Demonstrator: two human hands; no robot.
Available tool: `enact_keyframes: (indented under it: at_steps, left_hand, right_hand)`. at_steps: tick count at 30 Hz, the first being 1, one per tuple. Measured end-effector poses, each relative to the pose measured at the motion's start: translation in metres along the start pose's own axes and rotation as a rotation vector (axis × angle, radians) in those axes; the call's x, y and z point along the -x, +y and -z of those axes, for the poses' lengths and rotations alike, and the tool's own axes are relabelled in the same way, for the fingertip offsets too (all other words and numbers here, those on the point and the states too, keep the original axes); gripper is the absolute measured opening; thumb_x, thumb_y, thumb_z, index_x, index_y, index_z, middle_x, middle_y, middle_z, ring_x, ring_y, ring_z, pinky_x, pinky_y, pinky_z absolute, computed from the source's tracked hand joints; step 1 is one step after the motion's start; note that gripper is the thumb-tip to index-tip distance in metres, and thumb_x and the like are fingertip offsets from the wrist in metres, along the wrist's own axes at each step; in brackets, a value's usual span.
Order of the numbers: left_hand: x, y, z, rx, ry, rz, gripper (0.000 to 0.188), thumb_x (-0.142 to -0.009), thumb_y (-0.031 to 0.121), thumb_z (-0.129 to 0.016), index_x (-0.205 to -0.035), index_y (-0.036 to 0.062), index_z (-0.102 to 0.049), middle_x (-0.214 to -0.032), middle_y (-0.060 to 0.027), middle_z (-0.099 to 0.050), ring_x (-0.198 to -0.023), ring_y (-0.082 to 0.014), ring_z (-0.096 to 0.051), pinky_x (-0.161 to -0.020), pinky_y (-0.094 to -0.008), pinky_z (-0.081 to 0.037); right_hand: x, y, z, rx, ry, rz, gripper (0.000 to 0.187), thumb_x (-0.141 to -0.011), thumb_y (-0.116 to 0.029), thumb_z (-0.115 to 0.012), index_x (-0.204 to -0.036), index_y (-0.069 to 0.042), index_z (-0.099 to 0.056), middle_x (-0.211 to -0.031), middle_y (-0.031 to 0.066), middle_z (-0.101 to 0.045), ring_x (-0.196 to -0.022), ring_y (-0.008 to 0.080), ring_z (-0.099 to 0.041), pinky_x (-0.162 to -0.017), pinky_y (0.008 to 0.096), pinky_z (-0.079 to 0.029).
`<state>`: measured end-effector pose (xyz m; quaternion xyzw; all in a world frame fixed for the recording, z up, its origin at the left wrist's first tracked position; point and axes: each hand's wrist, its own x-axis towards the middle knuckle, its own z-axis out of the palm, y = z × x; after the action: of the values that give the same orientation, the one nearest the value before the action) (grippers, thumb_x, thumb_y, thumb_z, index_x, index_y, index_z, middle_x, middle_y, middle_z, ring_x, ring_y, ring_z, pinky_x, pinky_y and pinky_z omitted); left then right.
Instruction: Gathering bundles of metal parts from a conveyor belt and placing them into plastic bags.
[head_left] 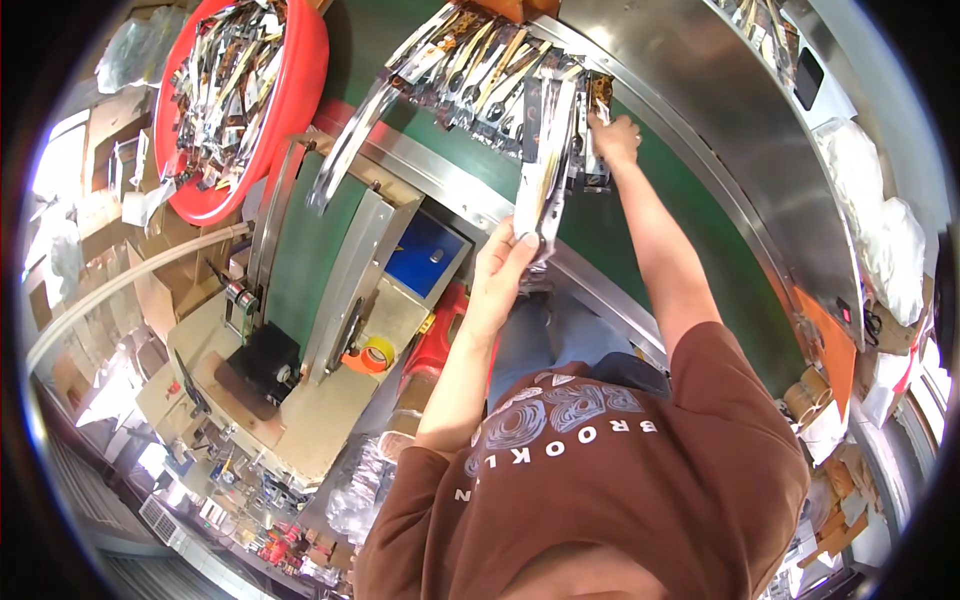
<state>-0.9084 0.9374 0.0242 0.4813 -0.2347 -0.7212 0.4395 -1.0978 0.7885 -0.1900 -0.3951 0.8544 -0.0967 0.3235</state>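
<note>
Long slim clear packets, apparently of disposable cutlery, lie in a wide row across the green conveyor belt. Spoon shapes, pale sticks and dark printed strips show through the film. A small bundle of cutlery packets stands out toward me from the row, its near end pinched between the thumb and fingers of my left hand. At the row's right end, my right hand has its fingers curled on the edge of a dark-printed packet; its fingertips are partly hidden. One blurred packet slants over the belt's left edge.
A red basin heaped with similar packets stands at far left. Metal rails border the belt, and a steel panel rises on the right. A bench with a yellow tape roll and a small machine is at left.
</note>
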Motion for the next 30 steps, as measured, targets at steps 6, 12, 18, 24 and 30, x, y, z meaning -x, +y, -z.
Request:
enact_keyframes:
  at_steps: [6,12,18,24,30]
  left_hand:
    - [0.018,0.014,-0.021,-0.072,-0.049,0.008,0.031,-0.088,0.001,-0.049,-0.119,-0.0019,-0.046,-0.101,-0.0045,-0.058,-0.090,-0.0103,-0.055,-0.081,-0.0237,-0.043]
    - [0.028,0.017,-0.027,-0.107,-0.061,0.034,0.032,-0.087,0.001,-0.052,-0.118,-0.0027,-0.046,-0.104,-0.0091,-0.059,-0.089,-0.0129,-0.056,-0.082,-0.0250,-0.044]
    - [0.030,0.015,-0.041,-0.004,-0.111,0.051,0.028,-0.087,0.001,-0.051,-0.115,-0.0036,-0.046,-0.103,-0.0139,-0.060,-0.090,-0.0168,-0.059,-0.080,-0.0295,-0.048]
    - [0.027,0.012,-0.055,-0.038,-0.152,0.097,0.029,-0.087,0.003,-0.052,-0.115,-0.0030,-0.047,-0.099,-0.0135,-0.061,-0.087,-0.0161,-0.059,-0.078,-0.0288,-0.048]
    - [0.026,0.009,-0.062,-0.060,-0.247,0.194,0.035,-0.084,0.007,-0.059,-0.115,-0.0030,-0.047,-0.095,-0.0070,-0.062,-0.081,-0.0097,-0.058,-0.073,-0.0229,-0.046]
  right_hand:
    - [0.004,0.059,-0.065,-0.483,-0.190,0.262,0.055,-0.072,-0.029,-0.065,-0.119,-0.003,-0.049,-0.110,0.0227,-0.052,-0.104,0.0365,-0.050,-0.092,0.0398,-0.039]
    - [0.034,0.080,-0.050,-0.339,-0.009,0.186,0.053,-0.075,-0.034,-0.066,-0.111,0.002,-0.052,-0.108,0.0190,-0.056,-0.098,0.0303,-0.055,-0.084,0.0369,-0.043]
    - [0.127,0.008,0.087,-1.206,-0.327,0.079,0.036,-0.091,-0.032,-0.050,-0.106,0.001,-0.056,-0.088,0.0065,-0.059,-0.078,0.0136,-0.054,-0.069,0.0267,-0.044]
    - [0.170,-0.015,0.151,-1.429,-0.559,0.375,0.031,-0.092,-0.026,-0.050,-0.104,0.002,-0.057,-0.087,0.0025,-0.060,-0.078,0.0081,-0.052,-0.068,0.0237,-0.042]
    - [0.184,-0.022,0.180,-1.164,-0.367,0.384,0.020,-0.085,-0.011,-0.061,-0.100,0.003,-0.061,-0.085,0.0011,-0.062,-0.075,0.0051,-0.054,-0.069,0.0198,-0.043]
